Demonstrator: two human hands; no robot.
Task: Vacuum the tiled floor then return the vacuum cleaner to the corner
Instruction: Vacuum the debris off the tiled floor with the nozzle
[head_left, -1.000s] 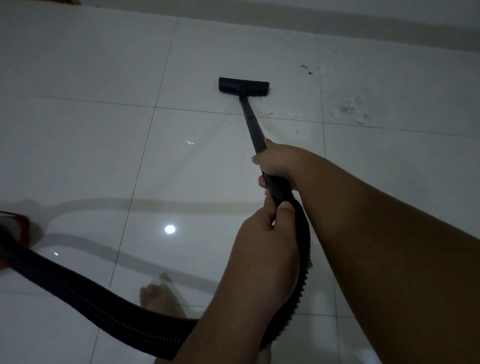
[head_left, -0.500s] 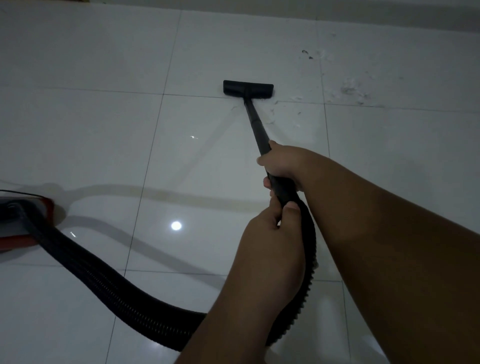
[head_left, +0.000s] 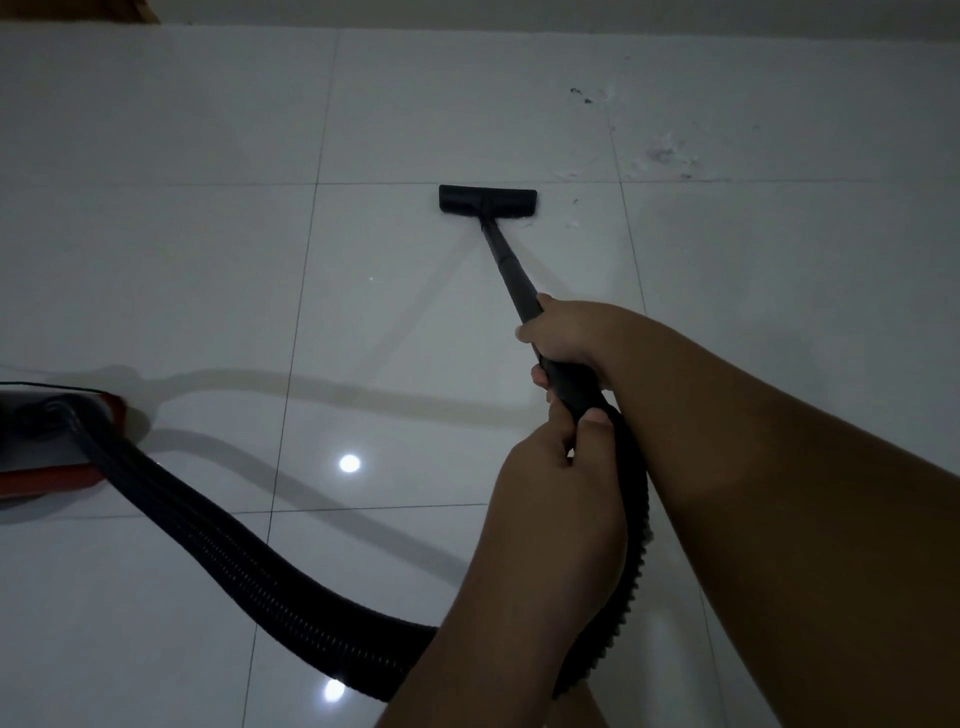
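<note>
Both hands wrapped tight round the slim black vacuum wand (head_left: 511, 262), its flat black floor nozzle (head_left: 487, 200) down on the glossy white tiled floor (head_left: 208, 260)
Right hand (head_left: 569, 332) grips ahead, left hand (head_left: 556, 499) closes where the ribbed black hose (head_left: 234, 561) begins; that hose could tug the red vacuum body (head_left: 52, 447), and the 1 dust patch (head_left: 665, 156) farther right could be missed

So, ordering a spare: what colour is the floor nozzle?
Black, seen clearly in the head view: floor nozzle.

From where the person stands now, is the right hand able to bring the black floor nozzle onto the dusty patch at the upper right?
Probably yes. The right hand grips the wand, and bare tile lies between the nozzle and the dust patch. The hose looks slack.
</note>
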